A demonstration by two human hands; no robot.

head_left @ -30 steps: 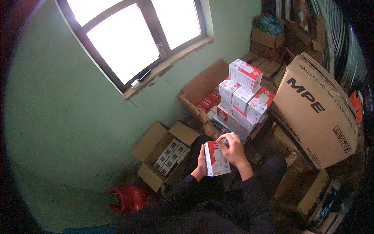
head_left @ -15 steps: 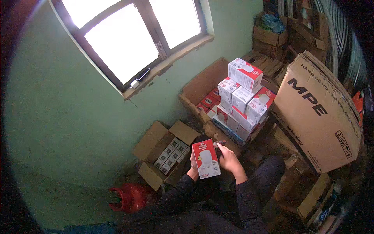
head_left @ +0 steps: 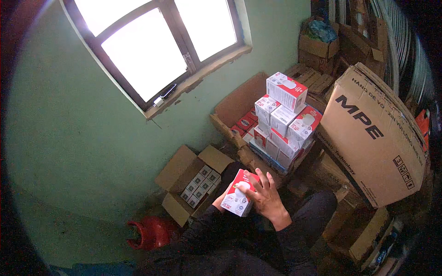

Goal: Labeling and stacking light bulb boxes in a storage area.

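Observation:
A red and white light bulb box (head_left: 236, 202) with a white bulb pictured on it is tilted in front of my body. My left hand (head_left: 221, 201) grips it from the left and beneath, with most of its fingers hidden behind the carton. Over the box's upper right side, my right hand (head_left: 269, 198) is open, fingers spread. Its fingertips overlap the printed front; whether they press on it I cannot tell.
Several similar cartons are stacked (head_left: 286, 119) on a large open cardboard box (head_left: 224, 102). An open carton (head_left: 172, 174) of small white boxes stands left, near a red gas cylinder (head_left: 154, 232). A big brown carton (head_left: 375, 133) leans at right. A window (head_left: 186, 62) is above.
The light bulb box has tipped back and moved slightly down. My right hand, earlier closed beside it around something small and dark, has spread its fingers over the front.

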